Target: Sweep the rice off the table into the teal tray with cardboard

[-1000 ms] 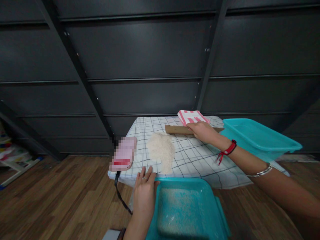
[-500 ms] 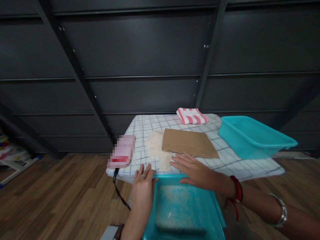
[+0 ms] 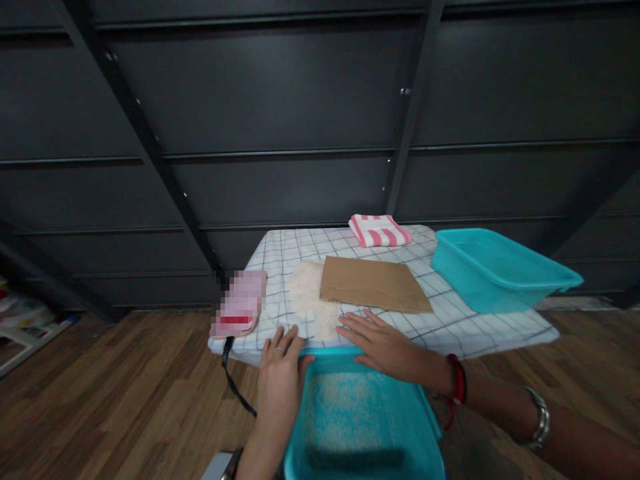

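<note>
A heap of white rice [image 3: 311,300] lies on a table with a checked cloth [image 3: 450,327]. A brown cardboard sheet [image 3: 373,285] lies flat beside the heap and covers its right edge. My right hand [image 3: 381,343] is open, fingers spread flat at the table's near edge, just in front of the rice. My left hand [image 3: 278,373] grips the far left corner of a teal tub [image 3: 415,427], thumb on its rim. The tub is held at the table's edge and has rice grains scattered on its bottom.
A second teal tub [image 3: 495,270] stands at the table's right side. A folded pink-and-white striped cloth [image 3: 380,230] lies at the back. A pink object [image 3: 240,303] with a dark strap sits on the left corner. A dark metal wall stands behind; wood floor all round.
My right hand let go of the cardboard, which now lies flat by the rice, and came back to the near table edge. My left hand stayed on the tub.
</note>
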Action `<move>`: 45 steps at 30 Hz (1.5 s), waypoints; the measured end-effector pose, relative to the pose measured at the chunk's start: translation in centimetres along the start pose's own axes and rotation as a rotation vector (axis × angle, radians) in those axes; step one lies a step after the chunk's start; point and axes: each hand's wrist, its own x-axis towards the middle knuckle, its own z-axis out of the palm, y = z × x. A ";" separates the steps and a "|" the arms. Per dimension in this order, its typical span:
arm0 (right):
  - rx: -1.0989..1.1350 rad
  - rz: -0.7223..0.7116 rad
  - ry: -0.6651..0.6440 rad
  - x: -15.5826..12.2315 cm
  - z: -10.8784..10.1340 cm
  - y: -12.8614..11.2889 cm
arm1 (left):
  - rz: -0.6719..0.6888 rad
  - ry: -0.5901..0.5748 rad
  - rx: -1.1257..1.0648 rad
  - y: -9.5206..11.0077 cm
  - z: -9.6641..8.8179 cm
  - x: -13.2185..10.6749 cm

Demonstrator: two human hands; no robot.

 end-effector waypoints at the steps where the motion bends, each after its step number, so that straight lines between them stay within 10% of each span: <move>1: 0.004 0.002 -0.006 0.0 0.0 0.0 | 0.001 0.017 -0.012 0.0 0.1 0.0; 32: -0.049 0.044 0.171 1.1 -2.7 2.0 | -0.172 0.006 -0.073 1.6 0.1 -0.4; 45: -0.319 0.266 -0.218 2.3 -5.3 4.6 | -0.173 0.001 -0.099 1.2 0.3 -0.5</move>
